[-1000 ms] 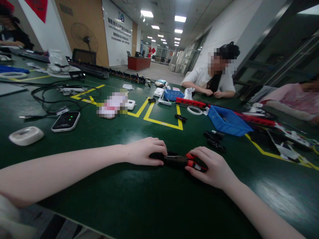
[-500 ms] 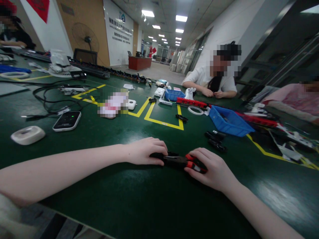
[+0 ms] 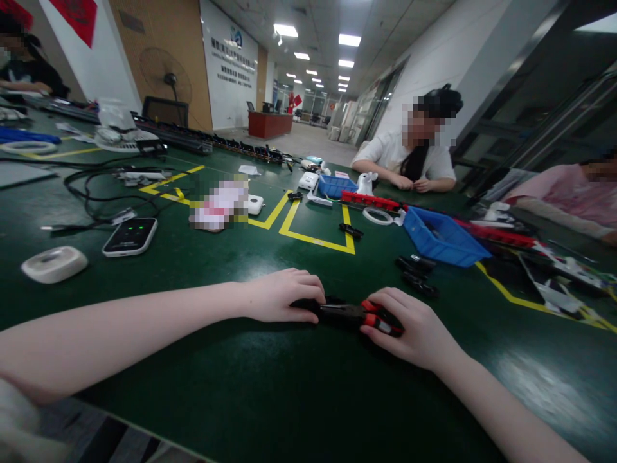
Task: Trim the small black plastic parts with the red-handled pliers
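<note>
the half-curled right hand [image 3: 412,325] held red-and-black pliers [image 3: 347,312]; the left hand [image 3: 282,296] pinched a small black piece [image 3: 306,304]. dark bits [image 3: 436,227] lay in a blue plastic box [image 3: 442,250].

Green table [image 3: 299,399]: glossy, yellow tape [image 3: 318,242] outlines
Left side: white oval device [image 3: 54,267], dark-screened gadget [image 3: 130,238]
Right side: blue bin [image 3: 448,249], black pieces [image 3: 418,283], possibly clips

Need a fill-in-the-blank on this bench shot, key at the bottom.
1. The left hand holds a dark part near the tips of the ____.
2. The right hand grips handles coloured black and ____.
3. The larger open bin is ____.
4. Marking lines on the green table are ____.

Missing: pliers; red; blue; yellow.
</note>
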Demonstrator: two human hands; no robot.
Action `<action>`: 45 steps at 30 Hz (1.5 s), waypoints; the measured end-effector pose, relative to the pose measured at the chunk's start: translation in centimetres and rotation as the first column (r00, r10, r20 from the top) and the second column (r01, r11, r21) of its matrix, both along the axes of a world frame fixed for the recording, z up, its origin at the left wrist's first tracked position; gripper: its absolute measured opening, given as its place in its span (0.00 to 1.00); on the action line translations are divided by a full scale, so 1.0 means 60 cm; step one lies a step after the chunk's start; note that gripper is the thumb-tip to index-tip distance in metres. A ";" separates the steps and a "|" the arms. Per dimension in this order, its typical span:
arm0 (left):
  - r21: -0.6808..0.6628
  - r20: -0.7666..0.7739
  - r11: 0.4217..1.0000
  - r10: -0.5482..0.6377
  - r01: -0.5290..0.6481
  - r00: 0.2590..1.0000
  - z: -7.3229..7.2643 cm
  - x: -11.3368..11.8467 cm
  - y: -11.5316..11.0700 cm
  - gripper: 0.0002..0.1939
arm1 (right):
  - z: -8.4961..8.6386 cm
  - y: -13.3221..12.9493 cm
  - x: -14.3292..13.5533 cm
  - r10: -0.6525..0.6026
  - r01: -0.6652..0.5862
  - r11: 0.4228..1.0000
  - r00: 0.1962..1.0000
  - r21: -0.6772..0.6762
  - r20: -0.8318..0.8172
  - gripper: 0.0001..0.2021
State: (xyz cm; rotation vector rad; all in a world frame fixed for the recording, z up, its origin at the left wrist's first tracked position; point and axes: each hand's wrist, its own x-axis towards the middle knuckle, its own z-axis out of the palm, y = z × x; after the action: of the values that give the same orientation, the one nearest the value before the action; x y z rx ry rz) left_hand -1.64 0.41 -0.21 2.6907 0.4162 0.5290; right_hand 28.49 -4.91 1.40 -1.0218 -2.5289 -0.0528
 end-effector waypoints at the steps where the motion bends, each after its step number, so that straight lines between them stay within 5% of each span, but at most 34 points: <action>1: 0.001 0.001 1.000 0.000 0.000 1.000 -0.001 0.000 0.000 0.10 | 0.000 0.000 0.000 -0.001 0.001 1.000 1.000 -0.001 -0.001 0.12; 32: 0.001 0.003 1.000 -0.005 0.005 1.000 0.000 0.001 0.000 0.10 | 0.003 -0.003 -0.003 -0.036 0.037 0.999 0.999 -0.029 0.020 0.12; 45: 0.004 -0.005 1.000 -0.004 0.004 1.000 0.001 0.003 -0.001 0.10 | -0.006 -0.001 -0.002 -0.016 0.012 0.994 0.999 0.110 0.031 0.15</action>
State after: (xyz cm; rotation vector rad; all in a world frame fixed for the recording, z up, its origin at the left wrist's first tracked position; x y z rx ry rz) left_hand -1.48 0.36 -0.16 2.6963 0.4115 0.5229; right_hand 28.40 -4.99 1.02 -1.0030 -2.5169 -0.2113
